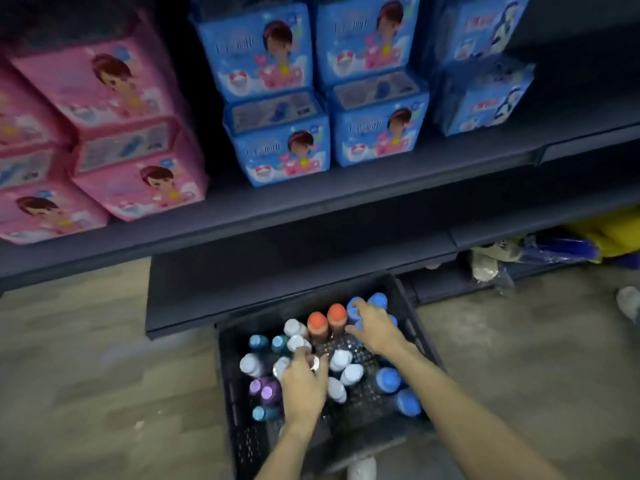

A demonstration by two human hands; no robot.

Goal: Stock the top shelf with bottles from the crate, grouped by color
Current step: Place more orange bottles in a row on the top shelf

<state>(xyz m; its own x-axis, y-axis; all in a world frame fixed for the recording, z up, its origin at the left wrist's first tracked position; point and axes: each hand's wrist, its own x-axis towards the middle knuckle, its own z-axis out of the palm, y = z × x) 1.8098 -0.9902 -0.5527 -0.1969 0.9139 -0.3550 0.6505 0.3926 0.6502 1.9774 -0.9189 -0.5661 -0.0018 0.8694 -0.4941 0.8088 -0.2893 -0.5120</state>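
Black plastic crate on the floor before the shelving, both hands inside it among upright bottles.

I note the left hand reaching down over the white-capped bottles, fingers curled about one cap; blur keeps me from confirming a firm hold. The right hand lies with fingers spread on a blue-capped bottle at the far right corner, touching, not clasping. Two orange-capped bottles stand just beside it. Purple-capped bottles sit near the left wall. Above, the dark shelf carries pink packs at left and blue packs at right.
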